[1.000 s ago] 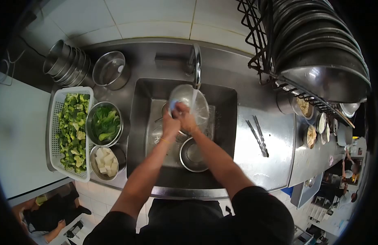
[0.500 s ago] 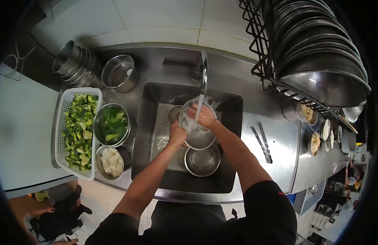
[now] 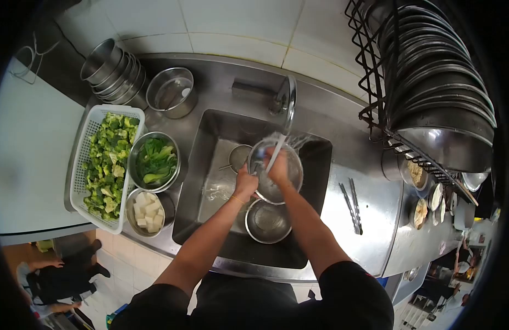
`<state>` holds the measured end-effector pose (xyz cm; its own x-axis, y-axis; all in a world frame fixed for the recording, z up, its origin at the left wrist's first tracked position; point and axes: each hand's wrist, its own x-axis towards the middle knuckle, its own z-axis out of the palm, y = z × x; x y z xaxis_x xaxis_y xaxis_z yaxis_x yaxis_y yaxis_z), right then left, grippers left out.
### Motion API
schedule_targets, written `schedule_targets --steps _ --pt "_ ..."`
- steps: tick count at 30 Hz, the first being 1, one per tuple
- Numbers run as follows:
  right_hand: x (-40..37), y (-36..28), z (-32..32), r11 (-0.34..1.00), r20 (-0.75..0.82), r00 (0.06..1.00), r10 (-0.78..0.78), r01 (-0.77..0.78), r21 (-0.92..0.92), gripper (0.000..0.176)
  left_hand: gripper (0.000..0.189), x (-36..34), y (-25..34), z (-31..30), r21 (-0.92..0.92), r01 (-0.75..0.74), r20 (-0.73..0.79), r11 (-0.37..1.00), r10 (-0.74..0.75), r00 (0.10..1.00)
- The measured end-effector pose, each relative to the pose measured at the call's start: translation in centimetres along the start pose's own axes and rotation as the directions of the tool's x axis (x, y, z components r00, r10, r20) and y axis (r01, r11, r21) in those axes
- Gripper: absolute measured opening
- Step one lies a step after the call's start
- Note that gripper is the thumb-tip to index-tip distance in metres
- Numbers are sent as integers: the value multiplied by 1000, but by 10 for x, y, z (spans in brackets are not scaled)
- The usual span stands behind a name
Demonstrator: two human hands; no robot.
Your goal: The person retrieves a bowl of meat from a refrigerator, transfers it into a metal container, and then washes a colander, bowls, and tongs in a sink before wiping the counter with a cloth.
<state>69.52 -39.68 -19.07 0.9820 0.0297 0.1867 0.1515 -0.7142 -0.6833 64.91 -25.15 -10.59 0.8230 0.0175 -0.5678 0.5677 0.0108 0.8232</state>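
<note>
A steel bowl [image 3: 293, 165] held under the running tap [image 3: 290, 104], over the sink [image 3: 210, 137].
The left hand [image 3: 246, 184] grips the bowl's left rim; the right hand [image 3: 277, 165] lies inside it, fingers flat or curled, I cannot tell.

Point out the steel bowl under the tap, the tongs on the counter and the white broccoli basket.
steel bowl [image 3: 276, 193], head view, lower inside wall.
tongs [image 3: 353, 220], head view, lower part of the arms.
white basket [image 3: 80, 165], head view, its left wall.
</note>
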Motion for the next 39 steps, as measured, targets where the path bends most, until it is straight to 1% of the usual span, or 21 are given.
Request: schedule_targets --steps 1,3,4,7,8,10,12,14,15,16,17,19,21,23,25,27,28,30,33,35,39 --pt "-5 -13 -1 1000 6 1000 -5 5 -2 31 57 25 -23 -3 -7 1 -4 1000 -1 1000" --pt "-28 -54 -12 989 498 867 -14 -62 134 29 56 69 -52 -32 260 -122 -97 958 151 984" --pt "-30 -20 -11 977 653 730 -203 194 87 28 54 18 15 -52 -44 -80 201 996 87 976" --pt "-1 28 3 913 265 943 -203 280 -296 25 50 40 -44 -33 53 -100 -129 994 106 986" --pt "7 -21 -11 960 70 978 -197 207 -189 20 48 30 -43 -15 513 -258 -237 819 424 874" --pt "-11 -31 1 977 265 944 -198 212 -25 16 49 40 -27 -30 329 -255 -136 909 314 940" --pt "-23 -11 2 940 632 708 -315 326 104 12 49 47 -18 -46 134 -234 -45 963 242 969" --pt "-9 11 0 878 442 820 362 -460 134 12 47 42 -38 -63 112 -190 41 975 187 982" --pt "-1 -5 7 891 473 822 318 -429 147 12 54 25 -28 -51 370 -74 -168 926 145 975" --pt "2 -26 5 1000 220 975 15 -20 17 12 59 50 -56 -44 457 -118 -70 881 169 983" --pt "-2 -41 5 917 -1 936 -351 344 -203 12 59 33 -30 -40 332 -138 -28 933 156 987" --pt "-28 -51 21 990 406 906 -121 78 119 12 59 23 -3 -50 181 -159 2 971 161 987" --pt "-48 -43 13 963 646 718 -259 240 120 12 60 44 -17 -81 170 14 7 985 -15 1000" --pt "-62 -49 3 970 505 835 -218 130 204 12 63 27 -10 -96 206 20 29 978 -26 999" --pt "-48 -79 -9 938 251 966 -69 -23 345 11 57 62 -65 -85 603 -300 -101 739 444 891" --pt "-2 -134 -24 899 39 997 -62 39 436 12 39 56 -49 -68 734 -407 181 543 422 888" --pt "25 -162 -27 855 63 998 15 -46 516 13 29 56 -48 -48 775 -275 79 570 343 936" --pt "85 -208 -17 794 -80 995 54 5 609 17 25 32 -26 -37 672 -721 654 -169 592 471" --pt "170 -242 9 342 303 923 238 -372 863 15 34 31 -12 0 712 -692 698 -122 228 679" --pt "200 -253 25 123 451 838 305 -505 855 17 34 32 -24 16 332 -929 533 162 780 327" --pt "222 -245 47 -15 609 752 252 -626 780 24 36 17 2 0 378 -878 603 293 642 474"
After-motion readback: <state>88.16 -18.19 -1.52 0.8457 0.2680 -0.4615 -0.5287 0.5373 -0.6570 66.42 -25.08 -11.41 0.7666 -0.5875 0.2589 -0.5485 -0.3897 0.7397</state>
